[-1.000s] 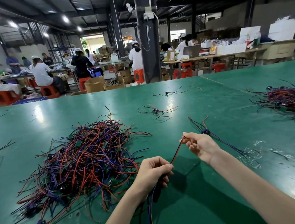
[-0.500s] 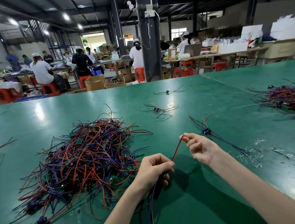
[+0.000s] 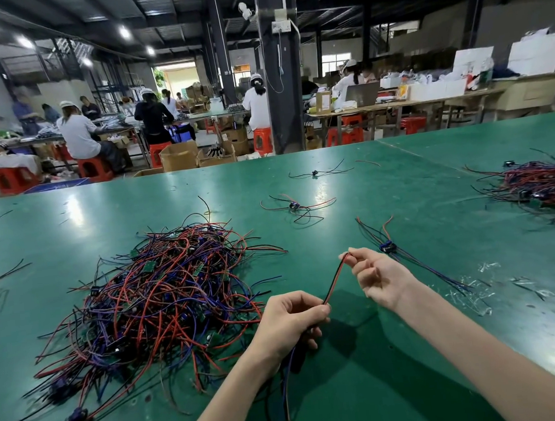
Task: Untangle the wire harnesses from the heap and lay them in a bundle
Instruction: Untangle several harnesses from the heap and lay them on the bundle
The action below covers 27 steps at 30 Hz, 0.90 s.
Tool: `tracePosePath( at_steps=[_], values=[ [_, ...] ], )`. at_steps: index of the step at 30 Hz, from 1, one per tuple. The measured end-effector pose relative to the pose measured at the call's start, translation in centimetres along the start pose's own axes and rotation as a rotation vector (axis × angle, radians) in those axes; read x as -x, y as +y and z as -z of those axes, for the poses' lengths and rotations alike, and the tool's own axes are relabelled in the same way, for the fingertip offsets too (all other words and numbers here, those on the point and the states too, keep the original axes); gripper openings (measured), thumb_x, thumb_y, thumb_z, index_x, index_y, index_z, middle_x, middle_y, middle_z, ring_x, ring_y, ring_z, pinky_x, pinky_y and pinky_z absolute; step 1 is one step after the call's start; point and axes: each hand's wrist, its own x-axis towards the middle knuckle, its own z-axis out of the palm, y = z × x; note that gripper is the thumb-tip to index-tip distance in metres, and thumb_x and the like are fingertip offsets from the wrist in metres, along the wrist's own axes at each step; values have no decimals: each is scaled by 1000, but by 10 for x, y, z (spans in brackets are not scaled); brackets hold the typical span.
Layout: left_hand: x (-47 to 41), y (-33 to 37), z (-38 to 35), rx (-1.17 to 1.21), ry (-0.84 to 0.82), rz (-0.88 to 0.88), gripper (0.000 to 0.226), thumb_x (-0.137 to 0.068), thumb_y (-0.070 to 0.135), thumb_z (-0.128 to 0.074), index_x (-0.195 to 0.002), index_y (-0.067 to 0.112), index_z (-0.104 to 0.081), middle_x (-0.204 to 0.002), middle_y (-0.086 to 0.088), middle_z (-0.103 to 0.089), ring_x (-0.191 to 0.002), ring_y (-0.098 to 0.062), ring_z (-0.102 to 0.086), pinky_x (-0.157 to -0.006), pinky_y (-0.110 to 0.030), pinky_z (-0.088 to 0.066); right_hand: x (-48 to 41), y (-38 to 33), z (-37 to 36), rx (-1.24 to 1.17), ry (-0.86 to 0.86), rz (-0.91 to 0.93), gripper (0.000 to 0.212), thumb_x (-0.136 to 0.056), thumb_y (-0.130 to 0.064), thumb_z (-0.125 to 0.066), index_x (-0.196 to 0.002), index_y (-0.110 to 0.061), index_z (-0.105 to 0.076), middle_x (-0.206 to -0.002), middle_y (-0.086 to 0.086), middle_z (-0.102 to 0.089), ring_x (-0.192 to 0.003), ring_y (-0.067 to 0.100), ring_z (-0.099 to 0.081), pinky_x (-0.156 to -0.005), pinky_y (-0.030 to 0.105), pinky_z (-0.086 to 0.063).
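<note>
Left hand point(image 3: 291, 322) grips one harness point(image 3: 334, 280), fingers curled round it, with blue and red leads hanging down toward me. Right hand point(image 3: 379, 277) pinches the tip of its red/black pair. The pair runs straight between both hands, above the green desk point(image 3: 414, 365). Tangled heap point(image 3: 163, 295) of red, blue and black wire sits just left of my left hand. A separated harness point(image 3: 388, 246) with a blue connector lies flat just beyond my right hand. Second pile point(image 3: 546, 185) at far right. Clear plastic scraps point(image 3: 471, 289) lie right of my right forearm.
</note>
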Motion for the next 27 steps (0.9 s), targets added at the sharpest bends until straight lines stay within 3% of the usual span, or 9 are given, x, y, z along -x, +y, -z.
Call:
tracePosePath(
  at_steps=[14,19,23,27],
  values=[
    [2,2,-1,-17,6,6,20,-81,4,-69,-64,10,-61,-62,-9,-62,-45,-13,-51,-41,-20,-41,-3,8,2,-153,-65,-68,29,-96,-10,-48,-70,1,-54,-53,6,-59,-27,0,-38,-26,11,-30],
    [3,4,-2,-28,-4,30,21,-82,5,-68,-64,9,-59,-60,-9,-62,-45,-13,-51,-41,-20,-39,-5,14,3,279,98,356,19,-92,-8,-55,-73,-5,-57,-55,8,-64,-31,5,-42,-30,15,-34],
    [3,5,-2,4,15,42,23,-81,3,-68,-60,10,-59,-58,-10,-62,-42,-12,-50,-39,-18,-38,-7,16,9,634,85,654,16,-93,-14,-57,-78,-9,-60,-73,8,-64,-36,13,-51,-34,21,-40],
    [3,7,0,3,33,39,26,-80,2,-67,-57,12,-60,-58,-11,-63,-41,-12,-50,-39,-17,-38,-11,13,19,1098,70,943,15,-93,-20,-58,-80,-13,-60,-76,3,-60,-40,19,-57,-33,21,-39]
  ],
)
